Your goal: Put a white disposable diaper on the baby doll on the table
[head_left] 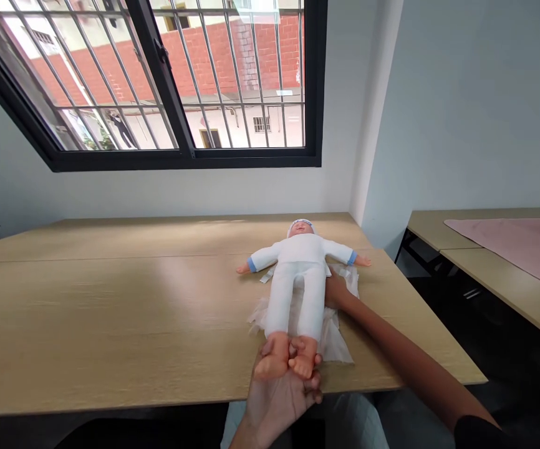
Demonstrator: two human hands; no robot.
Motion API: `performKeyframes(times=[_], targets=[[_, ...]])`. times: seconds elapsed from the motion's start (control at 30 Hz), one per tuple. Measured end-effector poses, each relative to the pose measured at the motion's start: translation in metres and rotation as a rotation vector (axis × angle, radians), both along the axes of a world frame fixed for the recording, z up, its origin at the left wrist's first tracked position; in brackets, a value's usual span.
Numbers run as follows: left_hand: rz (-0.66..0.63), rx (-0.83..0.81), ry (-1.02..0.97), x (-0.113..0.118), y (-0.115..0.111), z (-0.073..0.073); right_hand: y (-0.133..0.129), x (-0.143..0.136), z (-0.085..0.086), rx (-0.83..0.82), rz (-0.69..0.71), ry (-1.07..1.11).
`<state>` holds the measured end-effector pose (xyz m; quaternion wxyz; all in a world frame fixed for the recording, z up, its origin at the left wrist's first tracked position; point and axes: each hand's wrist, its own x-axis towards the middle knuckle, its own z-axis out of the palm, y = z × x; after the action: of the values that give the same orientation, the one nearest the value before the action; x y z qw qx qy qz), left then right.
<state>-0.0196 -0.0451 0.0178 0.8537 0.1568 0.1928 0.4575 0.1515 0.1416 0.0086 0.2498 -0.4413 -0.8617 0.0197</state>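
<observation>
A baby doll (302, 249) in white clothes with blue cuffs lies on its back on the wooden table, arms spread and head toward the window. My left hand (282, 386), palm up, has its fingers wrapped around the doll's ankles and holds both bare feet near the table's front edge. At the doll's hip, on the right side, is my right hand (336, 290); its fingers go behind the doll and are hidden. Under the doll's hips and legs is a thin, crumpled white sheet (338, 343) that looks like an opened diaper, with a strip sticking out on the left.
The wooden table (111, 324) stretches far to the left, against the wall below a barred window (195, 159). To the right, across a gap, stands a second table (499, 274) with a pink cloth (527, 243) over it.
</observation>
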Motion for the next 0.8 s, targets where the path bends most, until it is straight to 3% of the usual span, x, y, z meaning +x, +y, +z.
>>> performKeyframes(times=[0.1,0.3,0.43,0.53,0.6,0.67,0.8], targets=[[0.008,-0.032,-0.007,0.0,-0.005,-0.007,0.009,0.022,0.002,0.052,0.033,-0.02],[-0.029,-0.048,-0.159,0.017,-0.03,-0.01,0.012,0.072,0.006,0.141,-0.228,0.138],[-0.085,0.088,-0.243,0.016,-0.044,-0.021,0.004,0.068,0.01,0.184,-0.212,0.171],[-0.125,0.211,-0.194,0.007,-0.05,-0.023,-0.005,0.056,0.012,0.207,-0.139,0.189],[-0.115,0.333,-0.076,-0.001,-0.055,-0.014,-0.013,0.05,0.016,0.215,-0.082,0.227],[-0.041,0.499,0.186,-0.01,-0.061,0.0,-0.023,0.045,0.02,0.218,0.02,0.259],[0.141,0.77,1.036,-0.02,-0.058,0.035,-0.051,0.032,0.023,0.228,0.398,0.226]])
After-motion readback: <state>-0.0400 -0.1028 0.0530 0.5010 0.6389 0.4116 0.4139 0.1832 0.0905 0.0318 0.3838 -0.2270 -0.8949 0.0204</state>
